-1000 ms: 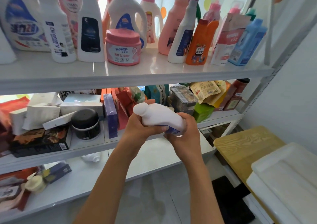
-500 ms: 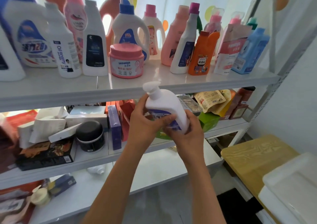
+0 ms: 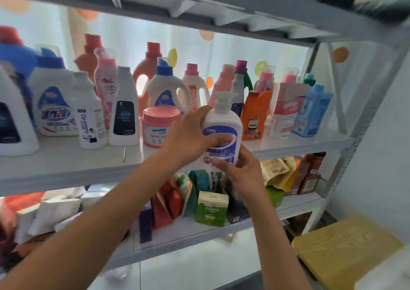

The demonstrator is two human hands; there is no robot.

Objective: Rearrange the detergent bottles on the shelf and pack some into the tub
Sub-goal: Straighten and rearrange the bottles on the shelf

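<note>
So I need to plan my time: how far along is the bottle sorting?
Done: many bottles stand on the shelf. In hand: both the left hand and right hand hold a white pump bottle upright at the shelf edge. Left: placing it; no tub visible.

front shelf (image 3: 66, 163) strip open, bottles (image 3: 124, 110) crowd rear

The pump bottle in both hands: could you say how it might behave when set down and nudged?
The pump bottle is tall with a narrow base, so it may tip if nudged high. Its smooth plastic could slip. The left hand and right hand both hold it, perhaps suggesting some weight.
</note>
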